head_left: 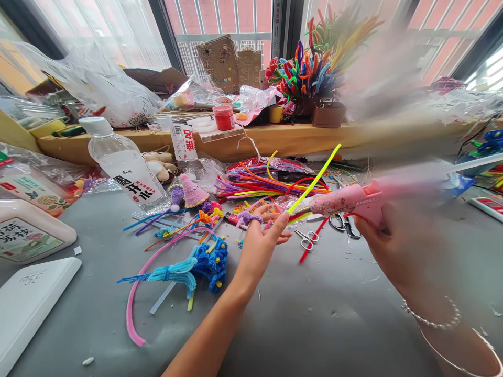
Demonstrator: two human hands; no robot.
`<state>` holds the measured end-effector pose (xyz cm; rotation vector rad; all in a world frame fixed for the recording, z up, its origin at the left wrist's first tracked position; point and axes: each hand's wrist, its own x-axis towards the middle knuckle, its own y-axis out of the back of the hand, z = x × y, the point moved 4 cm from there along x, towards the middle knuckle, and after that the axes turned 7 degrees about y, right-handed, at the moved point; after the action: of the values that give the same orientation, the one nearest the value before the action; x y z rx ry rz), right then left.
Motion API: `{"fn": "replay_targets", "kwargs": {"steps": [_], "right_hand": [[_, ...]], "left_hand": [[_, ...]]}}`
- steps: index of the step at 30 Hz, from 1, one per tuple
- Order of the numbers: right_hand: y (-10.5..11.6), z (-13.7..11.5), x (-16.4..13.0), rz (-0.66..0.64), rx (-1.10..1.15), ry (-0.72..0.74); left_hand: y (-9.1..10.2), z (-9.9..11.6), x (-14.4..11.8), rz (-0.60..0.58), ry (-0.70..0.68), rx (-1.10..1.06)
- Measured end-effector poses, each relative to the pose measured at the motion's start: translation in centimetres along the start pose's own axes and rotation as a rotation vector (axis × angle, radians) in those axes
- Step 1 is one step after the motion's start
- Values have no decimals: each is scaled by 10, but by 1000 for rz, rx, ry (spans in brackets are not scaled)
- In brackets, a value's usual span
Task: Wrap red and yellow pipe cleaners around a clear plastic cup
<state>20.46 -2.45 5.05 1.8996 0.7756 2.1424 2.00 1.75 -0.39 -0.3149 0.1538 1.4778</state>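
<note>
Currently: left hand (262, 238) pinching yellow pipe cleaner (314, 180); right hand (387, 235) clasped round pink glue gun (348, 200), nozzle touching cleaner's near end, above grey desk (314, 314).

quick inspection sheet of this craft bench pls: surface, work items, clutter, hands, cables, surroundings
Surface: grey table, scraps scattered on it.
Work items: pink glue gun, nozzle at a yellow-green pipe cleaner.
Clutter: pipe cleaner pile, blue pipe-cleaner piece, scissors, water bottle.
Hands: left hand pinches the yellow-green pipe cleaner, purple ring on one finger; right hand grips the glue gun, blurred.
Cables: nothing seen.
Surroundings: window ledge with pipe-cleaner bouquet, red jar, plastic bags.
</note>
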Motion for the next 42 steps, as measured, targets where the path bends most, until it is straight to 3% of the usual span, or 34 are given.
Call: {"fn": "replay_targets", "kwargs": {"steps": [14,26,34,42], "right_hand": [[0,8,-6,14,23,-36],[-7,14,-8,-58,55,-280],[-2,10,-5,-13,-30,-131],[-3,13,-10,-10,16,-181]], "left_hand": [[2,0,0,22,-22,13],[-2,2,-3,-17,-7,-12],[-2,0,-3,-19,-28,-2],[-2,-2,-2,-31,-54,-8]]}}
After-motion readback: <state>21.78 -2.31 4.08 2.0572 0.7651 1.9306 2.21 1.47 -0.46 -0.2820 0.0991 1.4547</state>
